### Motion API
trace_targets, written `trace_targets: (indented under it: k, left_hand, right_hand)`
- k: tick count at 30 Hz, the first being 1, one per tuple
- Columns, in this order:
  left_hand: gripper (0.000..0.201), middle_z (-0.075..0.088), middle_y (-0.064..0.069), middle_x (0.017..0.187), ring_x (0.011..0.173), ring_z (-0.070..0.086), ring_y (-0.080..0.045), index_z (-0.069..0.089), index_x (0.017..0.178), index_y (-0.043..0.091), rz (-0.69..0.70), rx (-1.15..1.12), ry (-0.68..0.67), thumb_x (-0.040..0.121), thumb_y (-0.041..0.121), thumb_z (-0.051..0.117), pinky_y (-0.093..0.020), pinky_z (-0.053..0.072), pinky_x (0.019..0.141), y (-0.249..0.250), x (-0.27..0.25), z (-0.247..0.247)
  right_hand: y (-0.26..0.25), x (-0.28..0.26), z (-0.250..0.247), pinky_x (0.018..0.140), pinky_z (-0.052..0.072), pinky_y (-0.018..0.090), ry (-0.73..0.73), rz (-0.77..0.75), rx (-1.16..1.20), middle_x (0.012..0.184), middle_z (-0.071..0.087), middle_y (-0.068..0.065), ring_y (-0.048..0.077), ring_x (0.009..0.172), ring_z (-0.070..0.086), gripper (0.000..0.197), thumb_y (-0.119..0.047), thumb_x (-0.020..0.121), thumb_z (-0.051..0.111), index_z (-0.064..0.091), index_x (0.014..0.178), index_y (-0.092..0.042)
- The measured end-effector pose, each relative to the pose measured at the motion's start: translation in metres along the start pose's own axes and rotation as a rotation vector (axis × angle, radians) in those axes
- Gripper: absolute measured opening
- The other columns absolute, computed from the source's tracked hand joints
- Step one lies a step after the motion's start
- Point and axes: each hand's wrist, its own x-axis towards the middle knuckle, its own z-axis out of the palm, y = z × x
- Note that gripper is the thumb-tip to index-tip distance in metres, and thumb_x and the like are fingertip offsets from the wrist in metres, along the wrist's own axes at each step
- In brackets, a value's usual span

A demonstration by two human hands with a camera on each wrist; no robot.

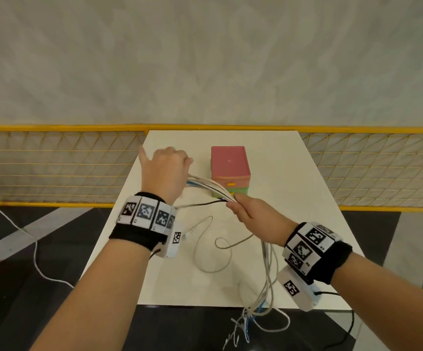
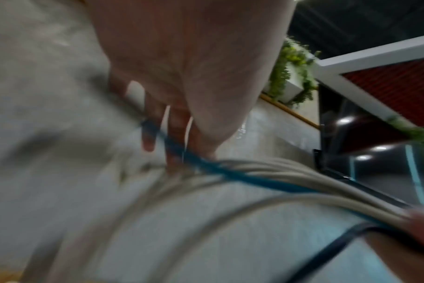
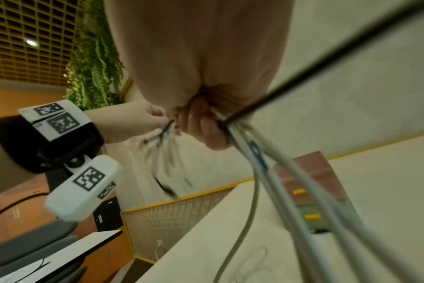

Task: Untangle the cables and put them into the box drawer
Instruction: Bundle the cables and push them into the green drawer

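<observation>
Cables (image 1: 209,186), mostly white with a blue and a black one among them, stretch between my two hands above the white table (image 1: 293,173). My left hand (image 1: 163,171) is raised at the left, its fingers hooked round one end of the bundle. Behind the span stands the box drawer (image 1: 230,171), pink over green, its drawers closed. My right hand (image 1: 250,211) clenches the bundle in a fist, and the tails hang past the table's near edge.
</observation>
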Motion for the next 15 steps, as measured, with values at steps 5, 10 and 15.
trace_targets:
  k: [5, 10, 15]
  left_hand:
    - [0.045, 0.072, -0.001, 0.085, 0.088, 0.064, -0.018, 0.068, 0.103, 0.023, 0.208, -0.513, -0.27, 0.101, 0.047, 0.029, -0.032, 0.041, 0.098, 0.055, -0.032, 0.009]
    - [0.049, 0.053, 0.009, 0.052, 0.058, 0.054, -0.015, 0.058, 0.106, 0.027, 0.178, -0.439, -0.162, 0.096, 0.058, 0.021, -0.03, 0.04, 0.059, 0.049, -0.031, 0.011]
    - [0.023, 0.045, 0.006, 0.048, 0.045, 0.045, -0.018, 0.058, 0.11, 0.028, -0.009, -0.514, 0.09, 0.101, 0.03, 0.037, -0.03, 0.034, 0.051, 0.011, -0.008, 0.006]
  right_hand:
    - [-0.025, 0.015, -0.007, 0.05, 0.033, 0.017, 0.019, -0.121, -0.023, 0.061, 0.046, -0.005, 0.004, 0.051, 0.046, 0.029, -0.008, 0.097, 0.038, 0.043, 0.071, -0.022]
    - [-0.032, 0.01, -0.026, 0.058, 0.039, 0.007, -0.012, -0.182, 0.114, 0.068, 0.048, -0.015, -0.009, 0.059, 0.052, 0.024, -0.011, 0.098, 0.043, 0.05, 0.078, -0.023]
    - [0.001, 0.006, -0.037, 0.054, 0.036, 0.017, -0.064, -0.035, 0.072, 0.063, 0.044, -0.009, 0.002, 0.05, 0.04, 0.025, -0.033, 0.097, 0.043, 0.05, 0.077, -0.02]
